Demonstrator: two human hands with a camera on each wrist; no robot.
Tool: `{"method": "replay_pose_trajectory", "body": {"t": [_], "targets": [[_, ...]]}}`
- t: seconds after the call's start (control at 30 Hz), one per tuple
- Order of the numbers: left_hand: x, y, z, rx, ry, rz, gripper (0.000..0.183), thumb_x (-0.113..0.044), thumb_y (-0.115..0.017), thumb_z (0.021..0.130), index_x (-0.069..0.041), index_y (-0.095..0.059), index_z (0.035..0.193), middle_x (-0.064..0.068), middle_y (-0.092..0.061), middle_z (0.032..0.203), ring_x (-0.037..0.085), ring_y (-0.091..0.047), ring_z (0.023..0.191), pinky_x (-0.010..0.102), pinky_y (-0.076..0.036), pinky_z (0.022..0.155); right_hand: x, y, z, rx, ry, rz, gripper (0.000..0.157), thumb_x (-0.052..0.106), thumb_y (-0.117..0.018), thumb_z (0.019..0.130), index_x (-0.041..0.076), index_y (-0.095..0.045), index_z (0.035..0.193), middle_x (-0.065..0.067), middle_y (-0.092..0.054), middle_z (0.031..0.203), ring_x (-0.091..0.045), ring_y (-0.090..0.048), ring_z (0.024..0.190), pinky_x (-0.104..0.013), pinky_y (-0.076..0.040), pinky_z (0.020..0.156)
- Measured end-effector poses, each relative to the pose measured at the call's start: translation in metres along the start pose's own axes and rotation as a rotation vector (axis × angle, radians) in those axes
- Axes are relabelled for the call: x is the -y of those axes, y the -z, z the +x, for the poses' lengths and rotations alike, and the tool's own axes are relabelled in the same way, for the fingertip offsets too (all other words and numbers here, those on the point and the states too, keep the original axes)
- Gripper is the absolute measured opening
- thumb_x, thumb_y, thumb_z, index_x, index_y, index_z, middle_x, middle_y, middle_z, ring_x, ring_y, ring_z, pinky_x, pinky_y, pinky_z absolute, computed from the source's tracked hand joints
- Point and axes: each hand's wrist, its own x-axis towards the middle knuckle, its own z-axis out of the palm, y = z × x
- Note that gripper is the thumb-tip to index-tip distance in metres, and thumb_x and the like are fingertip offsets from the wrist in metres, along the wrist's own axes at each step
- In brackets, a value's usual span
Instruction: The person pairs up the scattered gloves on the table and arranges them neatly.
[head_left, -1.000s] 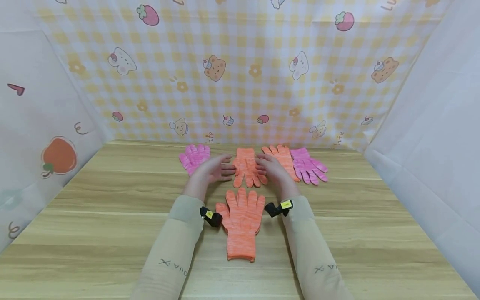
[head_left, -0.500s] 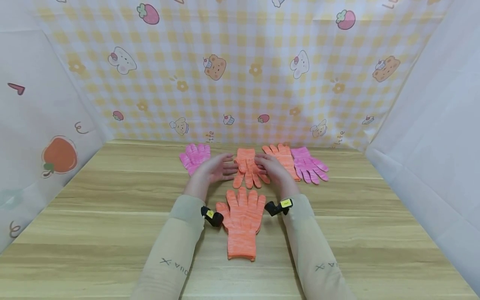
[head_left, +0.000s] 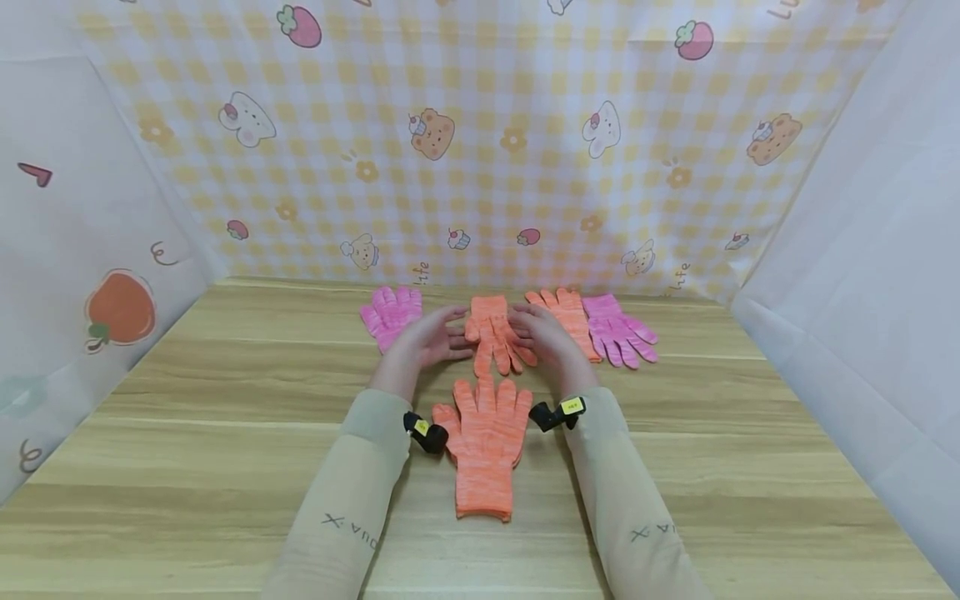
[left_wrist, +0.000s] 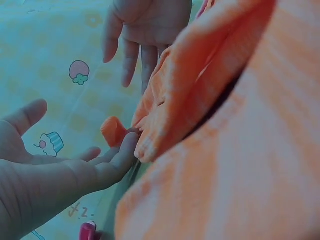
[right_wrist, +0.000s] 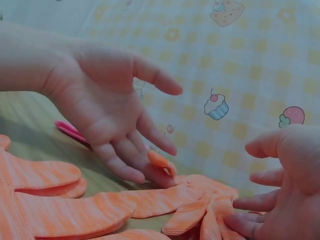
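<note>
In the head view, an orange knit glove [head_left: 489, 327] lies between my two hands, its cuff toward the back wall and its fingers toward me. My left hand [head_left: 435, 337] is at its left side, with loosely straight fingertips touching the glove's edge. From the right, my right hand [head_left: 546, 335] meets the glove with relaxed fingers. Neither hand curls round it. The right wrist view shows both palms facing inward, and one glove finger [right_wrist: 161, 162] sticking up by the left fingertips. Nearer to me, two stacked orange gloves [head_left: 483, 454] lie flat, fingers pointing away.
A pink glove [head_left: 390, 317] lies at the back left, partly behind my left hand. At the back right, another orange glove [head_left: 566, 315] sits against a second pink glove [head_left: 618, 332]. A patterned cloth [head_left: 480, 167] hangs behind the wooden table [head_left: 187, 433].
The middle glove's fingers have drawn together and its left edge has folded up beside my left hand. Both hands have barely moved; the other gloves stay put.
</note>
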Motion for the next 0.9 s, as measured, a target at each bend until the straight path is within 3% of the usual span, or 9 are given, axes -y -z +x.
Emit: {"method": "replay_pose_trajectory", "body": {"t": [0.1,0.17,0.27,0.33,0.47,0.7,0.9], "targets": [[0.0001,0.0001,-0.0001,0.012,0.003,0.023,0.057,-0.027,-0.041,0.103,-0.011,-0.018,0.152,0.027,-0.026,0.148,0.039,-0.034,0.132,0.050,-0.031,0.107,-0.0007,-0.0002,0.0005,-0.013,-0.011,0.041,0.054,0.021,-0.045,0.103,0.005,-0.025,0.150,-0.011,-0.041,0.134,-0.023,-0.047,0.108,-0.036,-0.041,0.096],[0.0001,0.0004,-0.0002,0.021,0.006,0.037,0.057,-0.028,-0.041,0.103,-0.010,-0.018,0.152,0.025,-0.028,0.148,0.038,-0.034,0.132,0.050,-0.031,0.107,-0.0014,-0.0006,0.0013,-0.006,0.002,0.076,0.055,0.018,-0.044,0.103,0.005,-0.023,0.151,-0.009,-0.046,0.109,-0.018,-0.044,0.085,-0.032,-0.041,0.083],[0.0002,0.0007,-0.0004,0.039,0.010,0.048,0.059,-0.030,-0.040,0.103,-0.007,-0.016,0.152,0.022,-0.031,0.147,0.036,-0.035,0.132,0.049,-0.030,0.108,-0.0027,-0.0013,0.0029,0.020,0.027,0.104,0.050,0.015,-0.042,0.103,-0.001,-0.025,0.147,-0.003,-0.033,0.082,-0.015,-0.028,0.069,-0.031,-0.032,0.069],[0.0002,0.0011,-0.0005,0.051,0.010,0.053,0.061,-0.031,-0.040,0.103,-0.005,-0.015,0.152,0.021,-0.030,0.148,0.035,-0.035,0.133,0.049,-0.030,0.108,-0.0033,-0.0016,0.0036,0.022,0.037,0.107,0.047,0.014,-0.041,0.104,-0.004,-0.027,0.145,-0.003,-0.028,0.077,-0.016,-0.024,0.067,-0.031,-0.029,0.067],[0.0000,0.0011,-0.0009,0.061,0.000,0.044,0.062,-0.030,-0.041,0.103,-0.004,-0.014,0.152,0.018,-0.024,0.152,0.036,-0.035,0.133,0.048,-0.030,0.108,-0.0033,-0.0020,0.0048,-0.012,0.021,0.091,0.046,0.015,-0.041,0.104,-0.001,-0.030,0.145,-0.003,-0.036,0.084,-0.015,-0.031,0.068,-0.029,-0.034,0.065],[-0.0015,-0.0003,-0.0034,0.077,-0.062,0.033,0.059,-0.027,-0.039,0.104,-0.003,-0.015,0.152,0.017,-0.019,0.155,0.036,-0.033,0.135,0.046,-0.030,0.109,-0.0009,-0.0021,0.0040,-0.097,-0.023,0.092,0.052,0.019,-0.047,0.102,0.008,-0.028,0.149,-0.009,-0.045,0.124,-0.015,-0.049,0.078,-0.030,-0.047,0.073],[-0.0030,-0.0015,-0.0045,0.072,-0.079,0.022,0.060,-0.026,-0.040,0.103,-0.003,-0.015,0.152,0.016,-0.019,0.155,0.036,-0.032,0.135,0.046,-0.029,0.109,0.0017,-0.0012,0.0003,-0.163,-0.017,0.144,0.058,0.018,-0.053,0.099,0.011,-0.027,0.150,-0.010,-0.046,0.125,-0.014,-0.050,0.073,-0.028,-0.049,0.066]]}}
